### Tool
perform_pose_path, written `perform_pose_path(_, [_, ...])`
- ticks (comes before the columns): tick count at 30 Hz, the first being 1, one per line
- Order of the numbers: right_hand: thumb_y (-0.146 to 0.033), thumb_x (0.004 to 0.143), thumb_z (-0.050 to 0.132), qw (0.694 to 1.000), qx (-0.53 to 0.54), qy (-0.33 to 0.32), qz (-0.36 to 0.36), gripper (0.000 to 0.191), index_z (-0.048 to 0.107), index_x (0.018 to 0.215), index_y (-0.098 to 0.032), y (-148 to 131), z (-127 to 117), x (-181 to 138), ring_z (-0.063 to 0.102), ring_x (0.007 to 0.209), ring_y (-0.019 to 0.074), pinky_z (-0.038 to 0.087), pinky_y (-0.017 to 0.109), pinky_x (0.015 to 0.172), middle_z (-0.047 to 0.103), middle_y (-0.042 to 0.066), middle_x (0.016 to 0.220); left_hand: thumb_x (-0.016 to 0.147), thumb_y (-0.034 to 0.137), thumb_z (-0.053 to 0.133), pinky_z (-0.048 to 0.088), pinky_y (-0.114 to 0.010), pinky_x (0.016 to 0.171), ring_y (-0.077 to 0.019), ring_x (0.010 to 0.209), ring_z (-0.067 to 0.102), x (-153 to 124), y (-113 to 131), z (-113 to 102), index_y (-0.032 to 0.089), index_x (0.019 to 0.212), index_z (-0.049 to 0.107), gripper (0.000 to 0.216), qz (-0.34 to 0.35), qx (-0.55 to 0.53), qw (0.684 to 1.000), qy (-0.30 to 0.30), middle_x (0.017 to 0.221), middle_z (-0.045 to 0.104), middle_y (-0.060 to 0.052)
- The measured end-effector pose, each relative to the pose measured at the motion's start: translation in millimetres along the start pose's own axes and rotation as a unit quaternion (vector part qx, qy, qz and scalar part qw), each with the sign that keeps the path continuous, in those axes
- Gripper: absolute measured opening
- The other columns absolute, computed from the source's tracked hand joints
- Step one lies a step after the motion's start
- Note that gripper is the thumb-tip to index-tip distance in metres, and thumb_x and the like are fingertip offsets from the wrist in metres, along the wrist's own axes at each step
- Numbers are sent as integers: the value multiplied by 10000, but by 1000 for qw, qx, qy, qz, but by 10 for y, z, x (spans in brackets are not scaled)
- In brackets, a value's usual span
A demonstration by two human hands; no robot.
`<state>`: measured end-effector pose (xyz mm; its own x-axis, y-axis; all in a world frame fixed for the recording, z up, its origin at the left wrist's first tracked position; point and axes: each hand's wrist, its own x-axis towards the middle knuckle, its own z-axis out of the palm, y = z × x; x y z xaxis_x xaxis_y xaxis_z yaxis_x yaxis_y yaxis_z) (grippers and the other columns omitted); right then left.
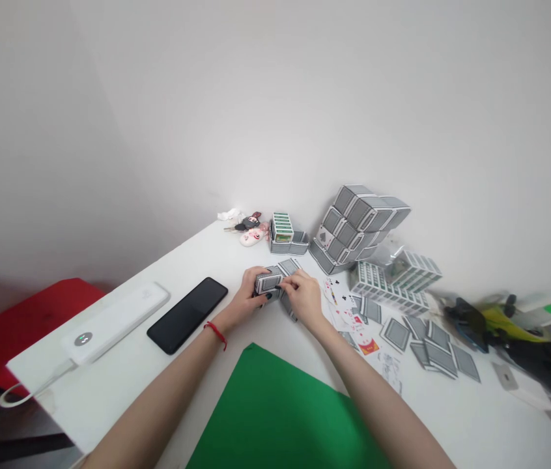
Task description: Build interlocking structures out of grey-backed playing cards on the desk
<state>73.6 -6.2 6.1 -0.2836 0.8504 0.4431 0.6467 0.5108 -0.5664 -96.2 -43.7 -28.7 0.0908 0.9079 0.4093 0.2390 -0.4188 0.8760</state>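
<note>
My left hand, a red cord round its wrist, is wrapped round a small block folded from grey-backed playing cards. At the right side of this block, my right hand pinches the edge of a playing card; its fingertips hide the exact grip. More grey-backed card pieces stick out behind and below the right fingers. Loose playing cards, some face up, lie just right of my right hand. Behind stands a stepped stack of folded card blocks.
A black phone and a white power strip lie on the left. Green-and-white card boxes stand right of the stack, with a card tray behind my hands. Face-down cards are scattered right. A green sheet lies in front.
</note>
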Motion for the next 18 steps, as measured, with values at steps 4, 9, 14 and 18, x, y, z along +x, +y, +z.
perform_pose_path(4, [-221, 767, 611, 1000, -7, 15, 6, 157, 645, 615, -200, -8, 8, -5, 503, 597, 126, 332, 257, 625, 591, -9, 653, 728, 216, 560, 299, -425, 985, -255, 1128, 363, -3, 2, 0, 234, 1175, 404, 473, -8, -3, 1000, -4, 1215, 378, -72])
perform_pose_path(9, [-234, 770, 602, 1000, 1, 12, 12, 153, 654, 629, -207, 5, 13, 1, 506, 590, 128, 333, 254, 606, 592, -6, 652, 723, 232, 573, 353, -414, 931, -260, 1109, 373, -2, -21, 1, 242, 1184, 400, 492, -18, -12, 1000, -8, 1229, 371, -77])
perform_pose_path(14, [-242, 770, 608, 1000, 2, 14, 17, 144, 664, 641, -212, 20, 27, -2, 508, 597, 129, 332, 255, 615, 597, -10, 648, 721, 226, 570, 345, -419, 940, -260, 1114, 373, 1, -35, 1, 244, 1190, 397, 500, -13, -10, 1000, -8, 1227, 376, -75])
perform_pose_path(18, [-251, 763, 622, 1000, -5, 16, 20, 133, 670, 646, -211, 14, 33, -7, 517, 601, 129, 326, 259, 630, 602, -13, 639, 713, 224, 569, 299, -424, 982, -259, 1136, 362, 3, -34, -2, 233, 1181, 409, 495, 0, 4, 1000, -5, 1220, 382, -74])
